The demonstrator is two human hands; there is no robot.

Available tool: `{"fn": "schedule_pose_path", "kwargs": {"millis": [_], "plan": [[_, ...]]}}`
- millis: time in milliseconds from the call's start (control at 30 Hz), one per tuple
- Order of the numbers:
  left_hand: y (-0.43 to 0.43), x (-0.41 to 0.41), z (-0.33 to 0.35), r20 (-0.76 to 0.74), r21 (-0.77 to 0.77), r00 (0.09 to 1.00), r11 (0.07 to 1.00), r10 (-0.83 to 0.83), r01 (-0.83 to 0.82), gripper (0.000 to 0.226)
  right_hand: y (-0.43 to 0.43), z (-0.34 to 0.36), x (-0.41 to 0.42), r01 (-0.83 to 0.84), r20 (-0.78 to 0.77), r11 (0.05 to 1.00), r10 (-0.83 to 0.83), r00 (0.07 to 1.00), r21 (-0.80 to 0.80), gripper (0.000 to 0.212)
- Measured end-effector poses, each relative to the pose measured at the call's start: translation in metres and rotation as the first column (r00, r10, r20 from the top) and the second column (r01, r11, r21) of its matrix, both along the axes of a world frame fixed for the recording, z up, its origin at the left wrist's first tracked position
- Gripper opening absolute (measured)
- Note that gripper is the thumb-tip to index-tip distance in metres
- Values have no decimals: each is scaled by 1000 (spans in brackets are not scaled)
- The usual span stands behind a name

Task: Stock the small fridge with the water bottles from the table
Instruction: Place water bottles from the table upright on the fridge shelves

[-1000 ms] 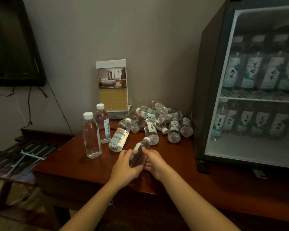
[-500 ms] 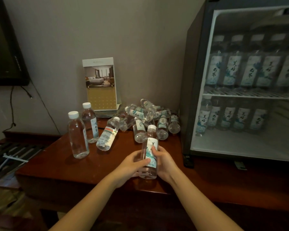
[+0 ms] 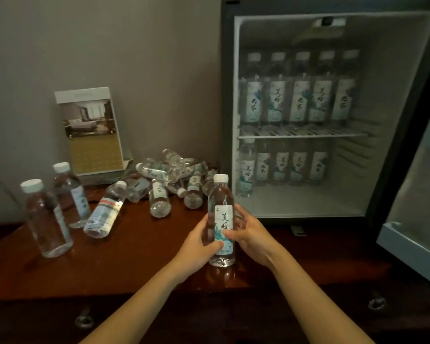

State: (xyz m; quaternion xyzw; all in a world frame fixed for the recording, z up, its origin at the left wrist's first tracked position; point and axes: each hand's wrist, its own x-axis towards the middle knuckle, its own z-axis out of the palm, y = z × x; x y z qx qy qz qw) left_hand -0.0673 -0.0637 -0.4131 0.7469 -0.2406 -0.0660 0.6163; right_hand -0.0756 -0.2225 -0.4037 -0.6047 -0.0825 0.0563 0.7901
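bottle (image 3: 221, 219) stood upright at table (image 3: 134, 256) front, near open fridge (image 3: 308, 203). left hand (image 3: 196, 247) and right hand (image 3: 253, 237) both gripped its labelled middle. judged best: keep it upright, set on bare floor before lower row (image 3: 283, 165).

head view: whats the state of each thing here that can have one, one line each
held bottle, upright, cap on, gripped by both hands
left hand, grips the held bottle
right hand, grips the held bottle
fridge, door open, both levels hold a row of upright bottles
bottle pile, lying on their sides on the table
two left bottles, upright, caps on
striped bottle, tipped over, cap on
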Motion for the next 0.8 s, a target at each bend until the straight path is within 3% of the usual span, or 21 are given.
{"fn": "schedule_pose_path", "kwargs": {"millis": [300,467,633,800], "plan": [[-91,22,15,161,60,983,995,-87,78,66,-72,16,-6,326,154,936,-306,940,-133,77],[-139,41,36,223,44,965,990,-137,131,62,-103,33,10,454,209,865,-414,886,-214,65],[-162,71,29,236,18,963,991,-134,133,66,-118,43,36,484,188,833,-447,875,-270,72],[-167,92,23,238,34,968,997,-77,70,70,-123,42,61,460,227,836,-406,885,-300,62]]}}
